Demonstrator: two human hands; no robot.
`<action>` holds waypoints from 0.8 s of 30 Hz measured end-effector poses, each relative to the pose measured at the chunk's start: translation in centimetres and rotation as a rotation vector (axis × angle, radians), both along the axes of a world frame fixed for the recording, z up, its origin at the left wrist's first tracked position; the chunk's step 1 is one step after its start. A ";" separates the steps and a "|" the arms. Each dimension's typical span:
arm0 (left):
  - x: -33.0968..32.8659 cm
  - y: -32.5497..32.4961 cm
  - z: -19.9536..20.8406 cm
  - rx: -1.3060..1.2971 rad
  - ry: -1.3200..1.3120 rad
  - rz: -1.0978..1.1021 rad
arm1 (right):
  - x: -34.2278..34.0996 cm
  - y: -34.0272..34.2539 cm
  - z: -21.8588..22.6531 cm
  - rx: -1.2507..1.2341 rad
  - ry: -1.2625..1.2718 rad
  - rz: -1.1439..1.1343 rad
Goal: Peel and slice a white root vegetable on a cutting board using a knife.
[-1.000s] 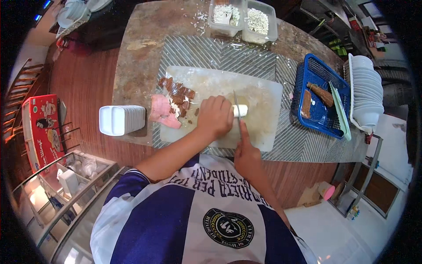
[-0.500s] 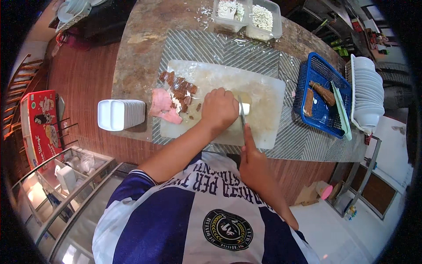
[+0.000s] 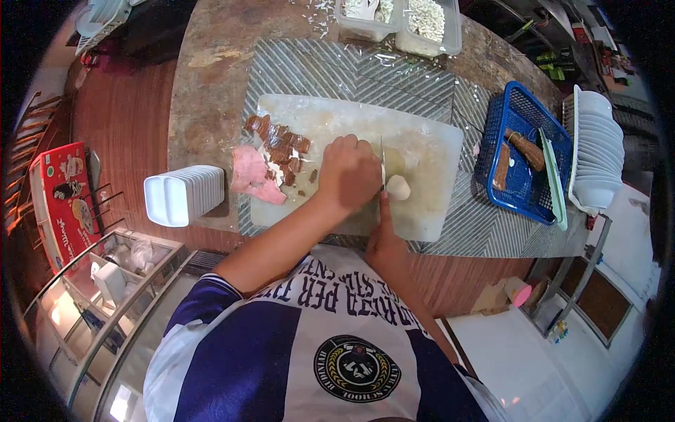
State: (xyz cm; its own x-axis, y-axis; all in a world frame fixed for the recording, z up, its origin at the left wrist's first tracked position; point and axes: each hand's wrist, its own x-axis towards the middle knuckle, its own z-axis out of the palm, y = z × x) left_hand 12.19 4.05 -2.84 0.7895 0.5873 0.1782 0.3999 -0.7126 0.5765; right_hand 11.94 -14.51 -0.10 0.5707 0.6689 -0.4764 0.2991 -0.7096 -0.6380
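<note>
My left hand (image 3: pixel 349 169) is closed on the white cutting board (image 3: pixel 337 112), its fingers curled down over something they hide. Right beside its knuckles stands the narrow blade of a knife (image 3: pixel 383 156), seen nearly edge-on. My right hand (image 3: pixel 384 243) grips the knife's handle below, with the forefinger stretched along it. A round, pale slice of food (image 3: pixel 399 188) lies just right of the blade. Left of my left hand are chopped brown pieces (image 3: pixel 281 144) with white bits, next to a pink sheet (image 3: pixel 254 176).
Stacked white trays (image 3: pixel 184 195) stand left of the board. At the right is a blue basket (image 3: pixel 503 151) with brown pieces and a pale green utensil, then a rack of white bowls (image 3: pixel 594 148). Two clear tubs of white bits (image 3: pixel 427 24) sit at the far edge.
The knife has shifted left, close against my left knuckles, and my right hand has moved left with it. The white piece right of the blade now shows as a round slice, nearer me.
</note>
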 end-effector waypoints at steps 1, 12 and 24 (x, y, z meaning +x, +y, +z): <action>-0.1 0.0 0.0 0.004 0.003 -0.006 | -0.1 0.4 -0.1 0.067 -0.057 -0.017; -1.5 -0.6 0.4 -0.085 0.079 -0.025 | 1.1 0.7 1.0 0.027 -0.075 0.016; -6.1 -1.1 4.5 -0.046 0.095 -0.299 | 1.4 -0.4 3.5 0.260 -0.156 -0.122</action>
State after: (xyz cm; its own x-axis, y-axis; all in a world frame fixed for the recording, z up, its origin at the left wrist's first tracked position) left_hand 6.06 2.95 1.65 0.9403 0.3323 0.0735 0.2305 -0.7806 0.5810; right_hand 13.35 -14.92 3.39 0.7070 0.6786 -0.1989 0.3306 -0.5658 -0.7554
